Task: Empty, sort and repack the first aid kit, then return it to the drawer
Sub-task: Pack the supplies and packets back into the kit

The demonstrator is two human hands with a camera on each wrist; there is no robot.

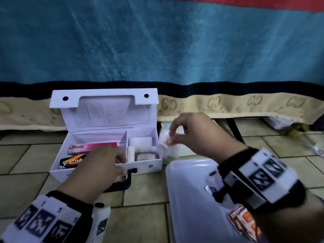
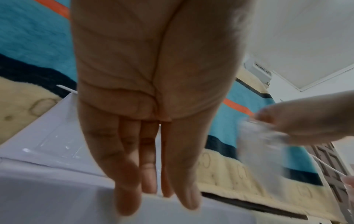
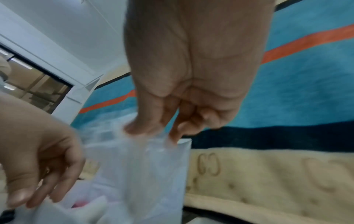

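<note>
The right hand pinches the top edge of a clear plastic packet between thumb and fingertips, so the packet hangs down below the grip with its long axis close to vertical; it is blurred, and I cannot tell what is inside. The first aid kit stands open on the tiled floor, and its small right compartment lies just to the left of and below this grip, nearer to the right hand than to anything else. So I judge the next move is a short carry to the left and down, to lay the packet in. The left hand rests with straight, relaxed fingers on the front wall of the kit, beside the pink Bacidin box and the black V-Style box; it holds nothing. A white tray lies under the right wrist.
</note>
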